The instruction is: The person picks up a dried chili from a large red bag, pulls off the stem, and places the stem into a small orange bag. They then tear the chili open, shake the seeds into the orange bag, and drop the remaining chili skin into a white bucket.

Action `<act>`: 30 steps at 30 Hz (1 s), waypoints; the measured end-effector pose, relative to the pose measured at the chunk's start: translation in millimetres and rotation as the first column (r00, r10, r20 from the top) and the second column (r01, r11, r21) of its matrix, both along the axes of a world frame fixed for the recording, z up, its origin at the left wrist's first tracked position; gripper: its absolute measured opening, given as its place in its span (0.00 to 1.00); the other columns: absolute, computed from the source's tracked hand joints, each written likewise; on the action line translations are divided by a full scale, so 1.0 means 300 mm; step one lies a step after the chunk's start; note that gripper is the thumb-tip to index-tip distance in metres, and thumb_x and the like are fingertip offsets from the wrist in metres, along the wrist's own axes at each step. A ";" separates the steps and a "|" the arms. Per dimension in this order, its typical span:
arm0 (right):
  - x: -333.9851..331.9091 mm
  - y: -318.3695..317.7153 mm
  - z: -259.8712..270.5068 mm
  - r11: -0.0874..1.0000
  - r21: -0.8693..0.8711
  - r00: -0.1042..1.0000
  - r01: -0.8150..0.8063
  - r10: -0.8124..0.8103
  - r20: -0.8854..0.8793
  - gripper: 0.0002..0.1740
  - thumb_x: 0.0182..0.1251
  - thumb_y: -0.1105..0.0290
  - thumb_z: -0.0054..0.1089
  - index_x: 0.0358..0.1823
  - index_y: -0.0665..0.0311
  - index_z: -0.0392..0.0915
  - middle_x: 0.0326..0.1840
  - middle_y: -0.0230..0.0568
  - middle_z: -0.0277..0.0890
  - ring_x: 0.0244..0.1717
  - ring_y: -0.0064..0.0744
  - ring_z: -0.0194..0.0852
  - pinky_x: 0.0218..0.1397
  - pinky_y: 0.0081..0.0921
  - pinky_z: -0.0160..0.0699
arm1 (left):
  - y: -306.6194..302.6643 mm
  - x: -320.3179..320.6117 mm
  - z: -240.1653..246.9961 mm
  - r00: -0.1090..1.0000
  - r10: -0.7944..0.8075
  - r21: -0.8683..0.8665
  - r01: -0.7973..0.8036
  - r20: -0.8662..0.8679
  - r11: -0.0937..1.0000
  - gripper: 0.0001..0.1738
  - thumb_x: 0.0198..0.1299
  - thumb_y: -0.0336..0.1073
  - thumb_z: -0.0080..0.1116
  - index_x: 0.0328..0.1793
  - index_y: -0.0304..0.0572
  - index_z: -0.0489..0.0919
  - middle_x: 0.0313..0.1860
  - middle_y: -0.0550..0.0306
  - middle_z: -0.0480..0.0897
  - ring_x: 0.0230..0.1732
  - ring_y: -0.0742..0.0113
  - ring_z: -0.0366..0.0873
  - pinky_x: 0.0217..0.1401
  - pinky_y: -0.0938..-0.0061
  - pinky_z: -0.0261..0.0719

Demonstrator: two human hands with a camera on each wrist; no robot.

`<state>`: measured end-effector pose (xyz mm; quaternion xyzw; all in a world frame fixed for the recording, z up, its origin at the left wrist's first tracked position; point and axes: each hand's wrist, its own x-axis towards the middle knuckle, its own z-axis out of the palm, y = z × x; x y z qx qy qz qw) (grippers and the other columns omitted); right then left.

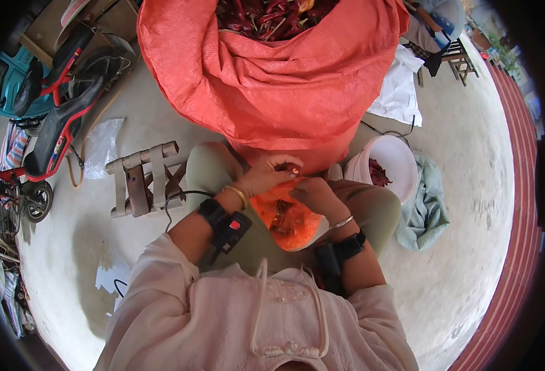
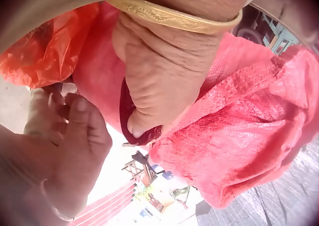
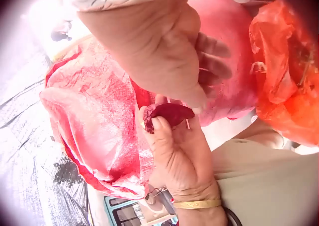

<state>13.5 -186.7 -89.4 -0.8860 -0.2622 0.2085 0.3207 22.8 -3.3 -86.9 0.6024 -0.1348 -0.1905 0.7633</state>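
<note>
My left hand (image 1: 261, 178) pinches a dark red dried chili pepper (image 3: 172, 115) between thumb and fingers, in front of the big red woven sack (image 1: 272, 93). Close beside it, my right hand (image 1: 321, 198) has its fingers loosely bent, and nothing shows in them. In the right wrist view the right thumb overlaps the pepper's end. Below both hands, an orange plastic bag (image 1: 309, 227) lies between the legs, with dry stem-like bits inside. Many dark red chili peppers (image 1: 251, 21) fill the sack's mouth.
A white bucket (image 1: 362, 164) with some red peppers stands on the right, beside a grey-green cloth sack (image 1: 422, 213). To the left are a small wooden stool (image 1: 139, 182), a clear plastic bag (image 1: 103, 141) and a red-and-black scooter (image 1: 62, 127).
</note>
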 end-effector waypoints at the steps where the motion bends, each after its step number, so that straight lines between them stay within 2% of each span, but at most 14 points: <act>1: -0.004 0.006 0.034 0.993 0.094 0.997 0.077 -0.077 -0.004 0.10 0.50 0.66 0.57 0.29 0.66 0.78 0.26 0.46 0.75 0.29 0.40 0.75 0.34 0.32 0.72 | -0.003 -0.005 0.002 1.000 -0.010 -0.025 0.010 -0.003 1.000 0.15 0.53 0.22 0.55 0.48 0.38 0.75 0.42 0.65 0.75 0.45 0.78 0.71 0.49 0.83 0.72; 3: -0.016 0.028 0.102 0.934 0.276 0.973 0.227 -0.227 -0.033 0.11 0.50 0.70 0.58 0.34 0.68 0.76 0.25 0.47 0.74 0.27 0.37 0.75 0.33 0.28 0.72 | -0.005 -0.009 0.011 0.997 -0.040 -0.070 0.035 -0.072 0.997 0.16 0.53 0.22 0.55 0.49 0.38 0.75 0.45 0.64 0.75 0.47 0.77 0.71 0.51 0.82 0.72; 6: -0.016 0.044 0.107 0.866 0.440 0.958 0.239 -0.284 0.038 0.12 0.51 0.73 0.58 0.38 0.69 0.74 0.24 0.44 0.74 0.26 0.31 0.74 0.33 0.25 0.72 | 0.002 -0.004 0.022 0.989 -0.097 -0.001 0.098 -0.114 0.995 0.17 0.53 0.22 0.54 0.51 0.35 0.74 0.50 0.60 0.73 0.51 0.74 0.70 0.55 0.79 0.69; 7: -0.017 0.041 0.088 0.822 0.486 0.953 0.296 -0.289 -0.091 0.11 0.52 0.72 0.57 0.38 0.69 0.74 0.25 0.42 0.74 0.26 0.30 0.73 0.32 0.24 0.72 | 0.001 0.001 0.027 0.986 -0.121 0.046 0.127 -0.118 0.991 0.18 0.53 0.22 0.54 0.52 0.34 0.73 0.53 0.59 0.73 0.52 0.72 0.70 0.57 0.78 0.68; 9: -0.015 0.031 0.047 0.723 0.547 0.902 0.421 -0.269 -0.339 0.10 0.56 0.71 0.56 0.37 0.68 0.75 0.25 0.39 0.75 0.26 0.27 0.72 0.30 0.22 0.71 | -0.013 -0.015 0.043 0.984 -0.097 -0.096 0.083 -0.149 0.992 0.18 0.53 0.24 0.54 0.53 0.34 0.73 0.51 0.59 0.74 0.52 0.73 0.70 0.57 0.78 0.68; 10: -0.008 0.015 0.048 0.606 0.581 0.836 0.542 -0.319 -0.447 0.09 0.57 0.70 0.55 0.37 0.67 0.75 0.26 0.37 0.75 0.25 0.26 0.72 0.29 0.21 0.70 | -0.021 -0.024 0.050 0.982 -0.088 -0.166 0.060 -0.167 0.984 0.18 0.54 0.25 0.54 0.53 0.34 0.73 0.51 0.59 0.74 0.52 0.73 0.71 0.57 0.78 0.68; 13: 0.030 -0.060 0.064 0.120 0.610 0.604 0.784 -0.380 -0.701 0.10 0.61 0.66 0.52 0.39 0.64 0.73 0.27 0.32 0.74 0.24 0.24 0.70 0.25 0.18 0.66 | -0.030 -0.029 0.040 0.997 0.076 0.168 -0.081 0.034 0.982 0.18 0.55 0.27 0.55 0.53 0.36 0.73 0.48 0.59 0.76 0.50 0.73 0.72 0.56 0.78 0.69; 14: 0.053 -0.094 0.065 -0.094 0.613 0.539 0.784 -0.386 -0.749 0.10 0.62 0.65 0.52 0.40 0.63 0.72 0.28 0.32 0.74 0.24 0.23 0.70 0.24 0.17 0.65 | -0.026 -0.025 0.035 0.999 0.041 0.161 -0.044 0.022 0.986 0.18 0.54 0.28 0.56 0.53 0.35 0.73 0.46 0.59 0.76 0.48 0.74 0.72 0.55 0.78 0.70; 17: 0.092 -0.176 0.131 -0.443 0.514 0.340 0.734 -0.415 -0.844 0.10 0.63 0.64 0.51 0.42 0.59 0.70 0.27 0.30 0.73 0.25 0.20 0.70 0.24 0.15 0.65 | -0.016 -0.022 0.033 0.999 -0.034 0.147 0.034 -0.003 0.988 0.19 0.54 0.30 0.58 0.53 0.35 0.73 0.42 0.60 0.77 0.45 0.76 0.73 0.51 0.81 0.72; 20: 0.109 -0.190 0.079 -0.407 0.423 0.277 0.809 -0.369 -0.887 0.10 0.63 0.63 0.49 0.40 0.60 0.70 0.28 0.30 0.73 0.25 0.19 0.70 0.22 0.16 0.65 | -0.016 -0.036 0.067 0.997 -0.073 0.117 0.072 0.007 0.991 0.17 0.55 0.30 0.58 0.52 0.35 0.74 0.40 0.62 0.77 0.42 0.77 0.73 0.48 0.82 0.73; 21: 0.109 -0.206 0.021 -0.277 0.499 0.415 0.821 -0.311 -0.855 0.10 0.63 0.64 0.50 0.41 0.61 0.70 0.28 0.31 0.73 0.24 0.20 0.69 0.21 0.17 0.65 | -0.018 -0.041 0.088 0.996 -0.086 0.084 0.084 0.016 0.993 0.17 0.55 0.30 0.57 0.51 0.35 0.74 0.39 0.62 0.77 0.41 0.77 0.73 0.46 0.82 0.73; 25: 0.079 -0.090 0.032 -0.055 0.510 0.477 0.858 -0.281 -0.833 0.07 0.61 0.69 0.51 0.38 0.62 0.72 0.25 0.30 0.72 0.21 0.19 0.68 0.20 0.15 0.63 | 0.013 -0.040 0.301 0.965 -0.052 0.226 -0.008 0.258 0.974 0.11 0.54 0.26 0.56 0.45 0.35 0.76 0.39 0.61 0.78 0.40 0.77 0.74 0.44 0.81 0.73; 28: 0.067 -0.048 0.028 0.120 0.509 0.519 0.852 -0.308 -0.797 0.06 0.61 0.70 0.50 0.36 0.63 0.73 0.23 0.30 0.71 0.20 0.19 0.67 0.20 0.16 0.62 | 0.070 0.037 0.482 0.734 0.138 0.244 -0.387 0.665 0.889 0.09 0.53 0.25 0.56 0.41 0.34 0.78 0.35 0.60 0.79 0.35 0.78 0.74 0.38 0.81 0.73; 30: 0.059 -0.025 0.039 0.172 0.516 0.542 0.839 -0.345 -0.767 0.06 0.61 0.71 0.50 0.36 0.64 0.74 0.23 0.31 0.71 0.19 0.19 0.66 0.20 0.16 0.62 | 0.095 0.124 0.592 0.499 0.265 0.174 -0.671 0.825 0.721 0.07 0.53 0.25 0.56 0.39 0.35 0.79 0.32 0.58 0.79 0.32 0.77 0.74 0.35 0.82 0.72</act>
